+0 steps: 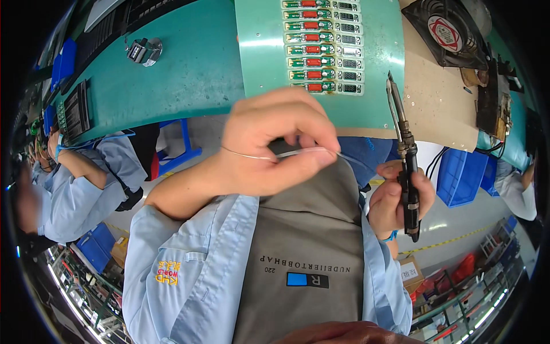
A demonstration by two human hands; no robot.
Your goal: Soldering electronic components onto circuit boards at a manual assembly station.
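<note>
My left hand (275, 146) is held in front of my chest, its thumb and index finger pinching a thin silvery wire (298, 152) that looks like solder. One end trails across the palm toward the wrist; the other runs right toward my right hand (398, 200). That hand is wrapped round a black-handled soldering iron (408, 155), which stands nearly upright, tip away from me. A thin metal tube (393, 109) runs alongside the iron's barrel. Beyond my left hand, several small circuit boards (311, 62) with red parts and little displays lie in a column on a green panel (263, 63).
A black fan (447, 31) stands at the far right of the bench. On the teal mat (195, 80) at the left sits a small metal counter (143, 51). Blue bins (458, 178) are below at the right. A co-worker's arm (80, 166) shows at the left.
</note>
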